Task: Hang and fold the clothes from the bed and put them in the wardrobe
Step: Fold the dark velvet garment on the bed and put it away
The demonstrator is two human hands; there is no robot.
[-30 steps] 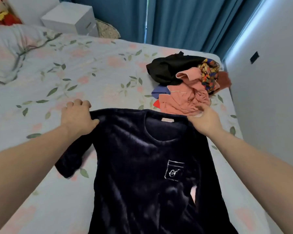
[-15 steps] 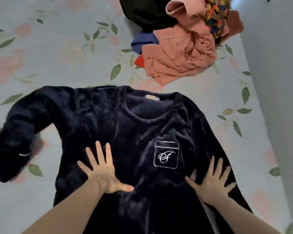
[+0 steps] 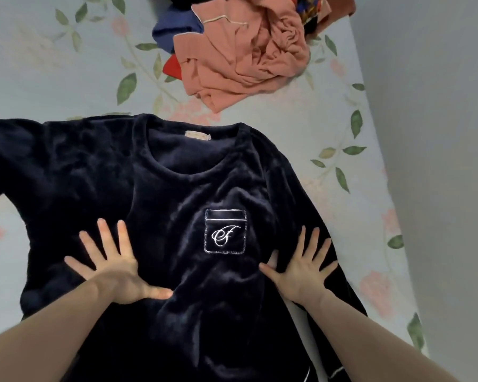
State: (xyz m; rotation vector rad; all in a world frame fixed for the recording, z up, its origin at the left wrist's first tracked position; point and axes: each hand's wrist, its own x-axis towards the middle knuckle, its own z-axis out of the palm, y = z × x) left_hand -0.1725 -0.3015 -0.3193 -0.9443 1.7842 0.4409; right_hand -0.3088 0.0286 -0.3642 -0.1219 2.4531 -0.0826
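Dark navy top [image 3: 155,188] lies face-up, flat on the bed [image 3: 53,78], neckline away from the person. Left hand [image 3: 116,268] presses below-left of the chest pocket [image 3: 225,232], fingers spread wide and straight. Right hand [image 3: 301,268] presses just right of that pocket, fingers splayed too, holding nothing. Beyond the neckline sits the clothes pile [image 3: 240,56], peach garment on top.

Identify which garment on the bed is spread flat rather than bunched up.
The dark navy velvet top with the monogrammed chest pocket, under both flat hands. The salmon-pink garment and the blue and red pieces beside it lie crumpled in a pile.
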